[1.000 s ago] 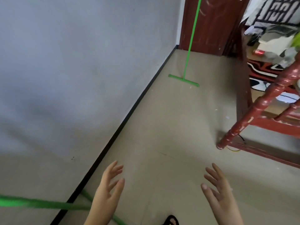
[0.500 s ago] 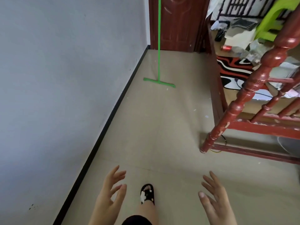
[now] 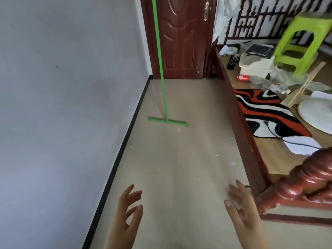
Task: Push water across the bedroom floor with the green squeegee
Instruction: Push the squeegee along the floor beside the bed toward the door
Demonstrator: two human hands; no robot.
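The green squeegee (image 3: 162, 83) stands nearly upright ahead of me, its long thin handle leaning against the brown door and its blade flat on the beige floor (image 3: 172, 159) near the left wall. My left hand (image 3: 125, 220) and my right hand (image 3: 246, 216) are raised at the bottom of the view, both empty with fingers spread. Both hands are well short of the squeegee. I cannot make out any water on the floor.
A grey wall (image 3: 62, 105) with a black skirting runs along the left. A red wooden bed frame (image 3: 251, 151) with a turned post (image 3: 301, 184) borders the right, loaded with a lime stool (image 3: 298, 44), boxes, a can and a patterned rug. The brown door (image 3: 181, 36) closes the far end.
The view has swung and advanced down the corridor, so the squeegee now looks closer and more centred. A sandalled foot seen half a second ago is out of view. Both hands stay empty.
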